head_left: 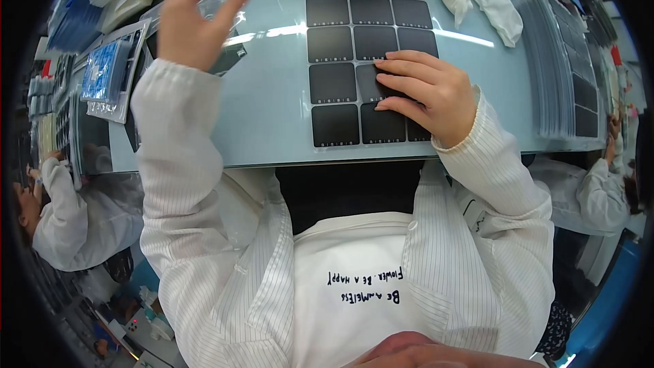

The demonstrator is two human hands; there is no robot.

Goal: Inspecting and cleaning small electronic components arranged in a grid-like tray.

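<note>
1. Head view: the dark-panelled grid sheet (371,39) lies flat on the pale tabletop (266,112), long axis running away from the wearer.
2. Right hand (429,92): at the grid sheet's near right part, fingers extended, fingertips touching it, nothing seen gripped.
3. Left hand (197,20): raised, left of the grid sheet and apart from it, fingers spread, nothing seen held.
4. Relation: right hand is nearer; most of the grid sheet lies leftward and forward of its fingertips.

open tabletop (269,102) left of black panels (373,37), sheet stack (548,61) blocking right, white cloth (496,10) far right
</note>
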